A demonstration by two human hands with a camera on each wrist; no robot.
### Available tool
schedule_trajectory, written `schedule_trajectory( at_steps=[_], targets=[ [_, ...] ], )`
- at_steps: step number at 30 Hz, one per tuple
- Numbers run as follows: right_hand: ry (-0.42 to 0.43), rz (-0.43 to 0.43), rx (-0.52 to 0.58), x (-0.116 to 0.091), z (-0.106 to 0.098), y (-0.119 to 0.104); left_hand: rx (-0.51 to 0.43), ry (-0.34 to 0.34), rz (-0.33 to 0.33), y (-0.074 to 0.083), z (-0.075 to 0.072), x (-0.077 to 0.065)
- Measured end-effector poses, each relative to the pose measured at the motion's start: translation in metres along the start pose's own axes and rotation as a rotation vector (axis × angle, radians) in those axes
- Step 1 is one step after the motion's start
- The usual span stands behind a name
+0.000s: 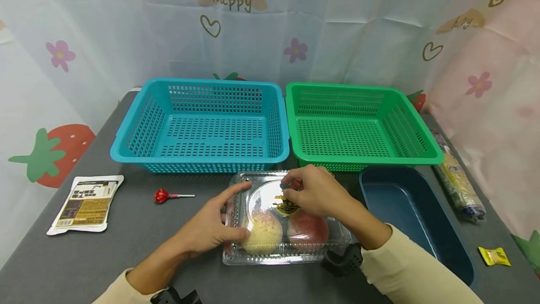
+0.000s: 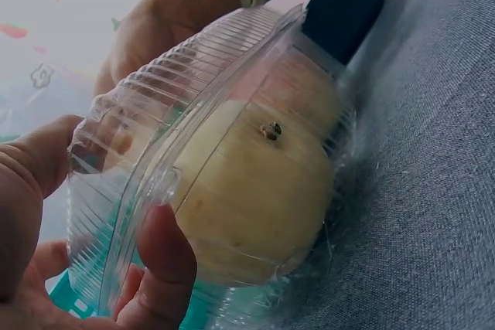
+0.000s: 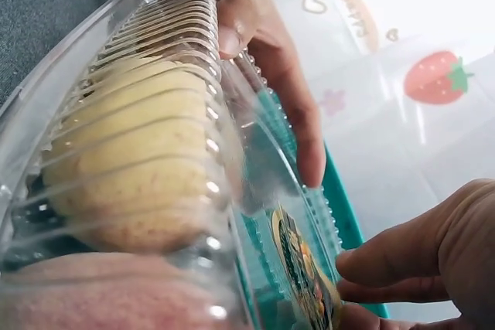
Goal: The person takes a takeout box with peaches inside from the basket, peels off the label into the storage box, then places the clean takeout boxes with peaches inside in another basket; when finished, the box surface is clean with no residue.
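Observation:
A clear plastic fruit box (image 1: 257,259) with a ridged lid lies on the grey table. Inside show a yellow fruit (image 1: 262,234) and a red fruit (image 1: 309,231). My left hand (image 1: 215,224) holds the box's left side, thumb on the near part and forefinger along the far part of the lid. Over the lid, the curled thumb and forefinger of my right hand (image 1: 316,191) pinch at the edge of a black and gold label (image 1: 287,206). In the right wrist view, those fingertips meet right at the label (image 3: 298,268). My right palm is hidden.
Behind the box stand a blue basket (image 1: 198,159) and a green basket (image 1: 371,159). A dark blue tray (image 1: 405,210) sits under my right forearm's far side. Left lie a lollipop (image 1: 161,195) and a white pouch (image 1: 86,203); right, a long packet (image 1: 460,182) and a yellow candy (image 1: 494,256).

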State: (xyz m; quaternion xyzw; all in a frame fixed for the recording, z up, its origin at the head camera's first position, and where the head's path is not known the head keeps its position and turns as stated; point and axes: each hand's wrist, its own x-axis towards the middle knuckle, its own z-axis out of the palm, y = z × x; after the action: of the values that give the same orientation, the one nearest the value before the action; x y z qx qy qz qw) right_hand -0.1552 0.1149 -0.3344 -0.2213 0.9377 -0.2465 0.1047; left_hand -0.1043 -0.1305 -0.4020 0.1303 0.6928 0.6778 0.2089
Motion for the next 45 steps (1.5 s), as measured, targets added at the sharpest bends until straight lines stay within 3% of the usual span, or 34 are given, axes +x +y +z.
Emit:
schedule_trajectory(
  at_steps=[9, 18, 24, 31, 45],
  targets=[
    [-0.001, 0.021, 0.01, 0.002, 0.0, 0.0, 0.018, 0.004, 0.007, 0.001, -0.001, 0.0],
    [0.012, -0.018, 0.145, 0.0, -0.001, 0.007, 0.008, -0.005, -0.001, 0.002, -0.003, 0.001],
    [0.031, -0.018, 0.179, -0.004, -0.005, 0.003, 0.012, -0.008, 0.001, 0.002, -0.003, 0.001],
    [0.082, -0.028, 0.239, -0.012, -0.022, 0.0, 0.007, -0.009, 0.004, 0.003, -0.003, 0.001],
    [0.047, -0.076, 0.271, -0.032, -0.068, 0.025, 0.006, 0.0, 0.003, 0.001, -0.002, 0.001]
  ],
)
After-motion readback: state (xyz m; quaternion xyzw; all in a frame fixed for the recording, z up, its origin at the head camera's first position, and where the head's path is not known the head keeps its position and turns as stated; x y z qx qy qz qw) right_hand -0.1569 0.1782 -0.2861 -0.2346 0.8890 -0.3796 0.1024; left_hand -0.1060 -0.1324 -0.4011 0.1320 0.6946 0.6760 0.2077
